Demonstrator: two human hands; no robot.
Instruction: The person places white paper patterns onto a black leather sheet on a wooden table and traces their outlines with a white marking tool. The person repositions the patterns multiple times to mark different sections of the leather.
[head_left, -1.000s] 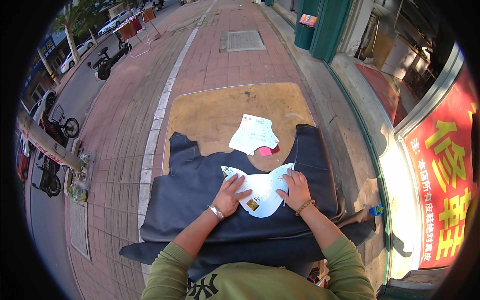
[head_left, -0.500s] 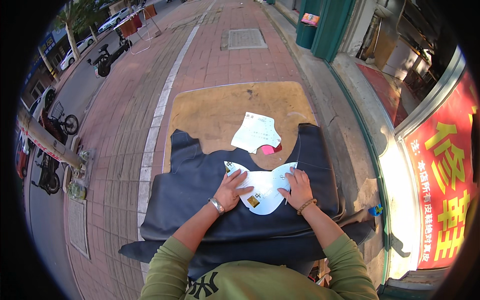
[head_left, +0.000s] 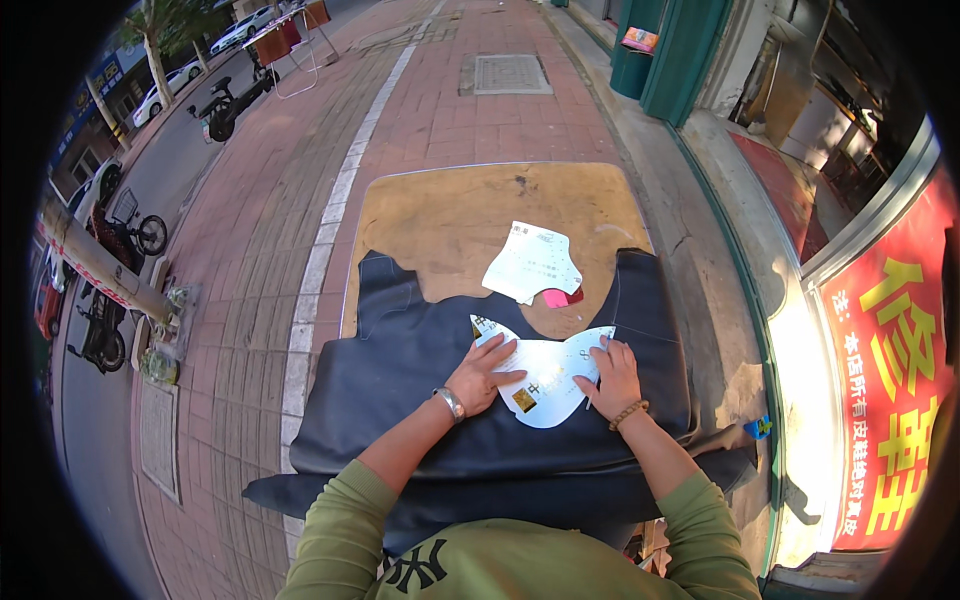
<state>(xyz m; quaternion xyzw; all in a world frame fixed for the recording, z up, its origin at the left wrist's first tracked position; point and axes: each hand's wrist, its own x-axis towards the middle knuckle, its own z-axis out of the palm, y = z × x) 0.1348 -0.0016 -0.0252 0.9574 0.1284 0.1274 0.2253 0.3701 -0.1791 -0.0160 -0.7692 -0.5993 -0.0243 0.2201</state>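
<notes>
A white paper pattern piece (head_left: 550, 372) with two pointed upper wings and a rounded bottom lies flat on dark leather (head_left: 400, 400). My left hand (head_left: 482, 378) presses on its left wing, fingers spread over the paper. On the right wing rests my right hand (head_left: 612, 380), its fingers stretched and the thumb on the paper. Just below that thumb a thin pale sliver shows; whether the hand holds it, I cannot tell. Thin light lines mark the leather near its upper corners.
A worn wooden board (head_left: 450, 215) lies under the leather. Beyond my hands sit a second white pattern piece (head_left: 535, 262) and a pink and red scrap (head_left: 560, 298). More leather hangs over the near edge. A red sign (head_left: 890, 380) stands at the right, a pole (head_left: 105, 260) at the left.
The whole view has shifted slightly, so the board and hands appear farther right. Both hands stay on the pattern piece; little else differs.
</notes>
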